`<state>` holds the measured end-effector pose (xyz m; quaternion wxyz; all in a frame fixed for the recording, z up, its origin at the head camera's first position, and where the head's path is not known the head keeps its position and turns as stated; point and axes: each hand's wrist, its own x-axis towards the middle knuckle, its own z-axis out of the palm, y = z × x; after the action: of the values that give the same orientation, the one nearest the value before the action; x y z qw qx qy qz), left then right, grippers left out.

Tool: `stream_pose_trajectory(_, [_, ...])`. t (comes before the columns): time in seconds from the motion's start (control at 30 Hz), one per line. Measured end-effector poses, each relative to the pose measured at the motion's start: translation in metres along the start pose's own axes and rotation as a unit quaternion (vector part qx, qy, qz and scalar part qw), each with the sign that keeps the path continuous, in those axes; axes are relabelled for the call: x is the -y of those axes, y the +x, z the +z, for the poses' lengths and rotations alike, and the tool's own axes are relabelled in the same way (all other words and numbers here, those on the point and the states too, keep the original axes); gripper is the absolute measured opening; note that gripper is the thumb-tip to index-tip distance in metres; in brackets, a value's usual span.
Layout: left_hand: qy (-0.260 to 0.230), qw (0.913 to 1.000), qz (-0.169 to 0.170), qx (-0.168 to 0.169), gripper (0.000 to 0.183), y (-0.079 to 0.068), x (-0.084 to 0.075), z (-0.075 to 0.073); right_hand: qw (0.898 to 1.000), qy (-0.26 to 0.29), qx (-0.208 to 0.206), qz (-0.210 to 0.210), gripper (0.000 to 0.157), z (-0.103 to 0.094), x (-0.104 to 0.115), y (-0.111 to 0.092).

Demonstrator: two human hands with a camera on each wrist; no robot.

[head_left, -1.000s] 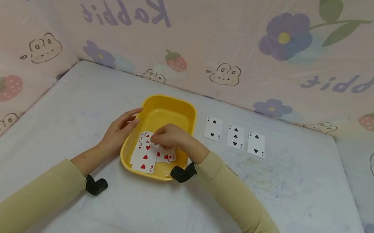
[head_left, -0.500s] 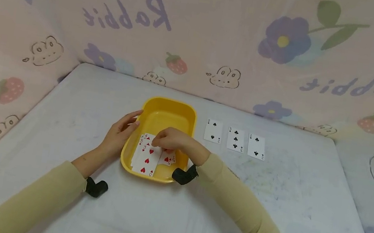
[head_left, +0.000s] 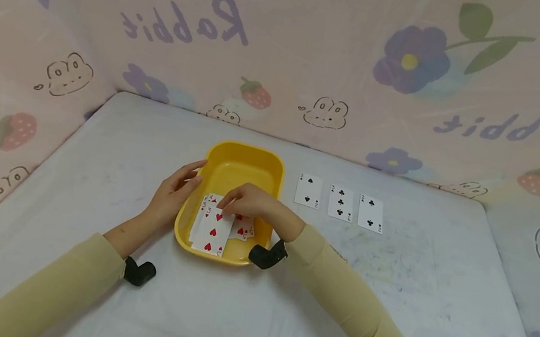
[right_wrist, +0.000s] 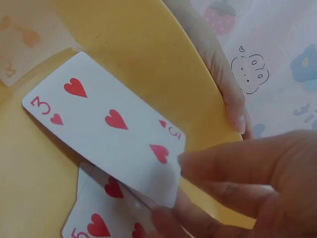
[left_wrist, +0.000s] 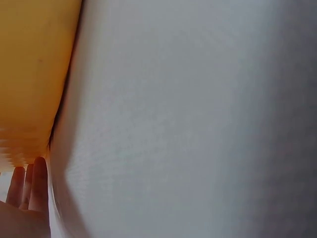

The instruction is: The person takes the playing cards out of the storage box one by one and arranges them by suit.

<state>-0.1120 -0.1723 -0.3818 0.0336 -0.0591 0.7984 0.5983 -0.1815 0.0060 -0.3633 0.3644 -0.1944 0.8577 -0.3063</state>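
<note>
Pink backdrop (head_left: 287,54) (rabbit-printed), white tabletop (head_left: 237,321)

The three of hearts (right_wrist: 116,125) is printed red on white; the tray (head_left: 240,175) is coloured yellow; the white table covering (head_left: 227,313) is smudged, seemingly greyish.

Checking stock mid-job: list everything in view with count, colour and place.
Fabric backdrop: 1, pink printed, back and sides.
Flat table: 1, white, before the backdrop.
Rounded rectangular tray: 1, yellow, on the table.
Rectangular three-of-hearts card: 1, white-red, in the tray.
Rectangular five-of-hearts card: 1, white-red, partly beneath it.
Other red-marked cards: count unclear, white, partly hidden, in the tray.
Rectangular black-suit cards: 3, white, right of the tray.
Wrist-worn pieces: 2, black, one per wrist.
Fabric sleeves: 2, beige, one per arm.
Left hand: 1, bare, against the tray's left side.
Right hand: 1, bare, pinching the three-of-hearts card.
</note>
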Motion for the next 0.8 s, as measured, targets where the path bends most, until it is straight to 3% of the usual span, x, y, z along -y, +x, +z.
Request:
stream_pose_trajectory(0.13, [-0.001, 1.0000, 0.002, 0.001, 0.046, 0.002, 0.004, 0.000, 1.000, 0.023, 0.002, 0.007, 0.020, 0.000, 0.000, 0.000])
stream_pose_trajectory(0.37, [0.018, 0.9997, 0.017, -0.002, 0.047, 0.022, 0.037, -0.001, 0.999, 0.048, 0.009, -0.012, 0.020, 0.001, 0.001, -0.001])
stream_pose_trajectory(0.57, [0.023, 0.9993, 0.030, -0.007, 0.047, 0.022, 0.039, -0.002, 0.997, 0.055, 0.013, -0.043, 0.021, -0.002, 0.002, -0.002])
stream_pose_trajectory(0.8, [0.019, 0.9995, 0.026, -0.008, 0.047, 0.020, 0.037, -0.001, 0.996, 0.060, -0.016, -0.058, 0.023, -0.005, 0.001, -0.006])
